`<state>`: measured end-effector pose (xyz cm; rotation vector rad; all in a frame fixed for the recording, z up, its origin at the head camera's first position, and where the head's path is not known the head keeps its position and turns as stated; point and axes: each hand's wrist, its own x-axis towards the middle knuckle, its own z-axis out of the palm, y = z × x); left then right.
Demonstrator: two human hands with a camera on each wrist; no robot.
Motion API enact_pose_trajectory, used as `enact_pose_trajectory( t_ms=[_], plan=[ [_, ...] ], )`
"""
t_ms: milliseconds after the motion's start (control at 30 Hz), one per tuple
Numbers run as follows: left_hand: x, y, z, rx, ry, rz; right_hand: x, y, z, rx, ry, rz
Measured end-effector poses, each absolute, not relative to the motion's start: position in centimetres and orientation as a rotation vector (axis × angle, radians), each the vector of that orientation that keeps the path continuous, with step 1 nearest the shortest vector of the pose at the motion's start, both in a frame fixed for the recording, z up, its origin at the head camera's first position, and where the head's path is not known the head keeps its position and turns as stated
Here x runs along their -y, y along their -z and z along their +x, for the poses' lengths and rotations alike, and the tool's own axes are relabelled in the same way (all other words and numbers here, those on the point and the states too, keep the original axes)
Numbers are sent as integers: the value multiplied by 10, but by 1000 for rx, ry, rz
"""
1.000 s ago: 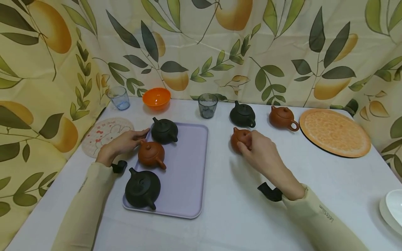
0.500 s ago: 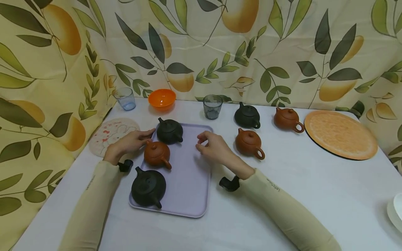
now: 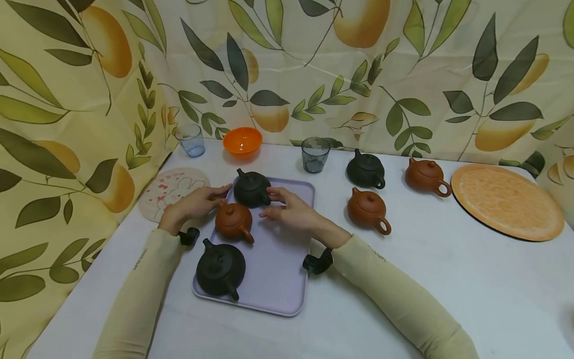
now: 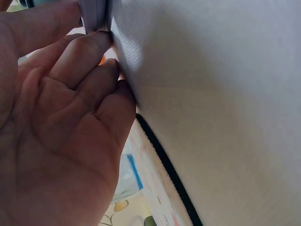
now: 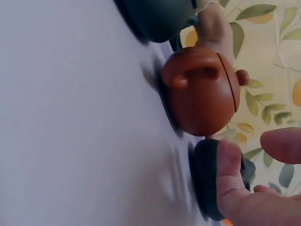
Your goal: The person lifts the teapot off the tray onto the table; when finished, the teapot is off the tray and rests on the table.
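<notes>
Three teapots stand along the left side of a lilac tray point(image 3: 278, 269): a dark one point(image 3: 248, 189) at the back, a reddish-brown one point(image 3: 233, 221) in the middle, and a larger dark one point(image 3: 219, 269) in front. My left hand point(image 3: 195, 204) lies at the tray's back left edge; in the left wrist view its fingers point(image 4: 89, 59) touch the tray's side. Over the tray, my right hand point(image 3: 296, 212) reaches to the handle side of the back dark teapot, thumb and fingers apart. In the right wrist view a finger point(image 5: 230, 165) overlaps that teapot; contact is unclear.
On the right stand a brown teapot point(image 3: 368, 209), a dark teapot point(image 3: 365, 169), another brown teapot point(image 3: 426, 175) and a round orange mat point(image 3: 506, 202). Behind the tray are a grey glass point(image 3: 315, 154), an orange bowl point(image 3: 242, 142) and a blue glass point(image 3: 190, 140). A rabbit-print mat point(image 3: 172, 187) lies left.
My right hand has left the nearer brown teapot on the right and moved left across the tray to the back dark teapot. The left hand stays at the tray's edge.
</notes>
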<state>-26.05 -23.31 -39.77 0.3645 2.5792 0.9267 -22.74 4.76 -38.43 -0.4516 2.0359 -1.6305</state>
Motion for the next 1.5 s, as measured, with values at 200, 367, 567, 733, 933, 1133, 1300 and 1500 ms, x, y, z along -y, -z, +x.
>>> enact_pose_trajectory(
  t_ms=[200, 367, 567, 733, 933, 1133, 1300, 1500],
  plan=[
    [231, 395, -260, -2575, -925, 352, -50, 383, -228, -2208, 1586, -355],
    [230, 394, -259, -2571, -917, 328, -53, 381, -224, -2564, 1379, -342],
    [229, 395, -260, -2562, -907, 315, -56, 378, -220, -2845, 1096, -369],
    [230, 396, -260, -2556, -904, 319, -59, 378, -218, -2891, 1090, -389],
    [230, 398, -258, -2530, -932, 327, -73, 374, -210, -2882, 1095, -369],
    [233, 397, -257, -2539, -930, 331, -90, 367, -200, -2885, 1061, -321],
    [233, 397, -256, -2537, -935, 346, -105, 366, -193, -2902, 1063, -280],
    [231, 395, -255, -2525, -957, 355, -121, 364, -184, -2868, 1092, -252]
  ],
)
